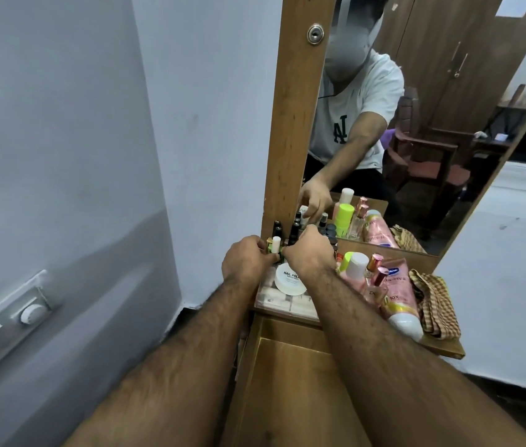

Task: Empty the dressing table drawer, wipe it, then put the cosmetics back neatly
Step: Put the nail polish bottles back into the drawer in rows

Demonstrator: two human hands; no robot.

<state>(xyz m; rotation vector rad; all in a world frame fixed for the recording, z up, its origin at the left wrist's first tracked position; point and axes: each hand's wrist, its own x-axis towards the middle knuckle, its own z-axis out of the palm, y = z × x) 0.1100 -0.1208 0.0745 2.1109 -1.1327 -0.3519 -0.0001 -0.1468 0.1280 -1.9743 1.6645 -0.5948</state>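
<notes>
The drawer stood open below the surface. On the surface, a jar sat left, bottles in the middle, a cloth right, with the mirror behind.

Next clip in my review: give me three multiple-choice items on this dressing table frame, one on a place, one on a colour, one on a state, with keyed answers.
1. Where does the checked cloth lie?
A. at the right end of the dressing table top
B. inside the drawer
C. on the floor

2. What colour is the round nail polish remover tub?
A. black
B. white
C. green

3. What state is the drawer in?
A. pushed shut
B. pulled open, visible part bare
C. open and packed with bottles

Answers:
1 A, the cloth sits beside the pink tube at the right end.
2 B, the tub is white with dark lettering.
3 B, bare wood shows between the forearms, while the left hand and right hand handle small bottles on top.
</notes>
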